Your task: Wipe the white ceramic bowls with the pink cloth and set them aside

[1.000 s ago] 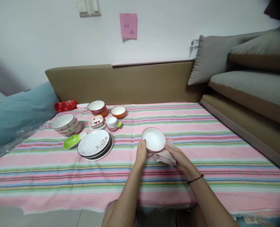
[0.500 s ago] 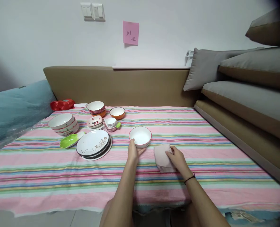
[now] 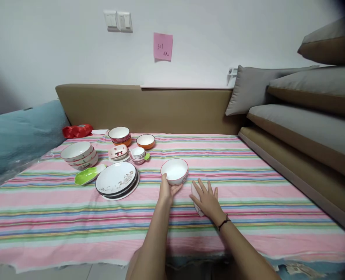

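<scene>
We find the white bowl [image 3: 175,171] with a red rim standing upright on the striped cloth [image 3: 248,182], just right of the stack of plates [image 3: 116,180]. The left hand [image 3: 167,190] cups its near side, fingers curled against the wall. The right hand [image 3: 206,199] lies flat, fingers spread, pressing a pale folded cloth [image 3: 195,191] just right of the bowl and apart from it.

Writing: a pink note [image 3: 162,46] on the wall beyond the bowl reads "301" with a second line we cannot make out. The bowl's side carries a small pattern, too small to read.

Left of the bowl and beyond the plates stand small white dishes [image 3: 138,153], an orange bowl [image 3: 145,141] and stacked large bowls [image 3: 78,154]. A brown padded bench back [image 3: 161,109] runs behind; grey cushions [image 3: 291,93] pile up to the right. Two switches [image 3: 118,20] sit on the white wall.
</scene>
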`<action>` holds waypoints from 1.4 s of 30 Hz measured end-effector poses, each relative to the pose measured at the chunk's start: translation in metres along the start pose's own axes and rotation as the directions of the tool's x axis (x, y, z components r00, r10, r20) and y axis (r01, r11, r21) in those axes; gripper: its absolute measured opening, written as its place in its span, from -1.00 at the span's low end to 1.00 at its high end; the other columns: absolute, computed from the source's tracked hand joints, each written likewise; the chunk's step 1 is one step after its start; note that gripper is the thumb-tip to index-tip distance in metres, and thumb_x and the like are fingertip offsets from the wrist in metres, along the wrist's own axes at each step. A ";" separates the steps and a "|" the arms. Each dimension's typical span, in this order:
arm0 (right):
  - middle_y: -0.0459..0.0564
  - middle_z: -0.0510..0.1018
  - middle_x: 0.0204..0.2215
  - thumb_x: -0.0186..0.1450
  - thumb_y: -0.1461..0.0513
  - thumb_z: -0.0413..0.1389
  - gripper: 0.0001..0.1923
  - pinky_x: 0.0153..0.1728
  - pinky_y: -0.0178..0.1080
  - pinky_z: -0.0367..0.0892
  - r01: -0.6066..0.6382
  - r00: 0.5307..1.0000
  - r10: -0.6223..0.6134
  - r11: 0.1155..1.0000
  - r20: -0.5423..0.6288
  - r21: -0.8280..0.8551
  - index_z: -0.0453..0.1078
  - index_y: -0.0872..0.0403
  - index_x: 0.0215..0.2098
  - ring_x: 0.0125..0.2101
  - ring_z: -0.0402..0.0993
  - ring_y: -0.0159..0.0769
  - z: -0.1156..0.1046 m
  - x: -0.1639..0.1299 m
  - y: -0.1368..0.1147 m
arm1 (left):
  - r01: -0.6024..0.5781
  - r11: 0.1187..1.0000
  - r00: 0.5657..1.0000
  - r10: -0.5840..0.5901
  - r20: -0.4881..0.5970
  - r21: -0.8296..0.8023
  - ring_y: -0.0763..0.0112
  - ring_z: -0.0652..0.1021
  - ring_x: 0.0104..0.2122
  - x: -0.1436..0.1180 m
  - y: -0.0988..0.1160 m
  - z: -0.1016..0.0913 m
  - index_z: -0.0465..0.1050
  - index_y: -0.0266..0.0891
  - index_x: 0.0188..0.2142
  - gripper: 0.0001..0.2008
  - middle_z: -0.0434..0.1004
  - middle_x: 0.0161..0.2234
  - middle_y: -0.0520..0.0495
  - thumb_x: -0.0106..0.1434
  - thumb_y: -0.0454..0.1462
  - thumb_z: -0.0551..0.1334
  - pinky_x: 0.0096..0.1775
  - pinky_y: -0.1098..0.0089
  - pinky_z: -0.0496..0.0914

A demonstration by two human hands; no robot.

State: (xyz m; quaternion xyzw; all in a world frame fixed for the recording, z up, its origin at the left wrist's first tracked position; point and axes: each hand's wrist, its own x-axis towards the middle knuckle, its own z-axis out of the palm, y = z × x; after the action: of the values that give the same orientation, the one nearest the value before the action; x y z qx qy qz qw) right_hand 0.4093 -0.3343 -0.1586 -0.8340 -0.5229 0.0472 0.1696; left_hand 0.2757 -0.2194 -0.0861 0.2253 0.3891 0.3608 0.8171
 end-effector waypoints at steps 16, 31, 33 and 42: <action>0.20 -0.20 0.36 -0.25 -0.04 0.39 0.38 0.19 0.24 -0.12 0.432 0.811 -0.444 0.893 0.380 0.122 -0.28 -0.08 0.37 0.31 -0.33 0.25 -0.132 0.055 -0.025 | -0.218 0.777 0.969 0.098 0.229 0.591 0.47 0.43 -0.66 -0.002 -0.020 0.021 0.41 -0.28 -0.42 -0.61 0.34 -0.61 0.06 0.05 0.03 0.28 -0.68 0.52 0.32; 0.03 0.45 0.06 -0.09 -0.07 0.30 -0.05 -0.09 -0.17 0.35 0.096 0.927 -0.126 0.990 0.354 0.101 0.19 -0.03 0.23 -0.07 0.46 -0.05 -0.192 0.198 0.086 | -0.056 0.828 0.991 -0.023 0.133 0.558 0.27 0.62 -0.46 0.014 -0.013 0.029 0.44 -0.27 -0.20 -0.58 0.55 -0.11 -0.24 0.07 -0.01 0.28 -0.34 0.31 0.49; 0.07 0.48 0.03 -0.09 -0.06 0.31 -0.06 -0.17 -0.13 0.37 -0.061 0.945 0.056 0.998 0.322 0.004 0.21 -0.03 0.22 -0.12 0.48 -0.04 -0.193 0.229 0.111 | -0.085 0.805 0.992 0.012 0.128 0.587 0.30 0.61 -0.48 0.022 -0.019 0.020 0.44 -0.26 -0.22 -0.55 0.57 -0.15 -0.21 0.03 0.02 0.29 -0.40 0.37 0.45; 0.36 0.49 -0.05 -0.11 0.00 0.36 -0.14 -0.17 0.01 0.32 -0.277 0.959 0.280 0.959 0.048 -0.057 0.35 0.16 0.11 -0.14 0.49 0.13 -0.130 0.262 0.197 | -0.094 0.782 0.995 0.058 0.079 0.616 0.35 0.58 -0.52 0.039 -0.026 0.002 0.47 -0.22 -0.27 -0.60 0.58 -0.22 -0.14 0.00 0.02 0.29 -0.46 0.42 0.36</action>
State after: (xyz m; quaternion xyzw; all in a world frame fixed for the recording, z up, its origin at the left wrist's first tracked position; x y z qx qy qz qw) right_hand 0.7288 -0.2100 -0.0758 -0.9016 -0.4058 0.0808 0.1260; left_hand 0.3055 -0.2061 -0.1201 0.5059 0.4534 0.2397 0.6936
